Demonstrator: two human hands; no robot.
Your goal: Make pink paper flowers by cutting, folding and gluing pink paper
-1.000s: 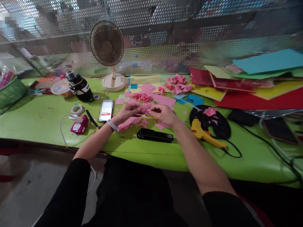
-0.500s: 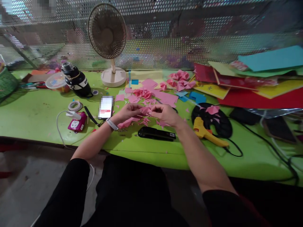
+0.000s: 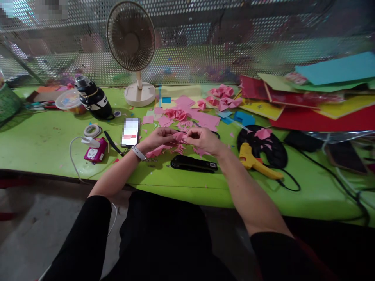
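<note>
Between my two hands is a small pink paper piece point(image 3: 179, 137), folded or curled, its exact shape partly covered by fingers. My left hand point(image 3: 159, 138) pinches it from the left, with a pale band on the wrist. From the right, my right hand point(image 3: 203, 139) pinches its other edge with thumb and forefinger. Pink paper scraps point(image 3: 160, 150) lie under and around both hands. A black stapler point(image 3: 193, 164) rests just in front of them, near the table edge. Behind the hands are folded pink paper flowers point(image 3: 175, 114) and flat pink sheets point(image 3: 205, 120).
A fan point(image 3: 140, 95), a black bottle point(image 3: 94, 99) and a phone point(image 3: 131, 132) stand or lie to the left, with a pink power adapter point(image 3: 96, 151). At right are a yellow glue gun point(image 3: 258, 166) on a black pad point(image 3: 278, 150), cables and stacked coloured paper point(image 3: 328, 121).
Both hands keep their pinch on the pink paper, which looks slightly turned between the fingers. The camera view has tilted very slightly; the other things stay put.
</note>
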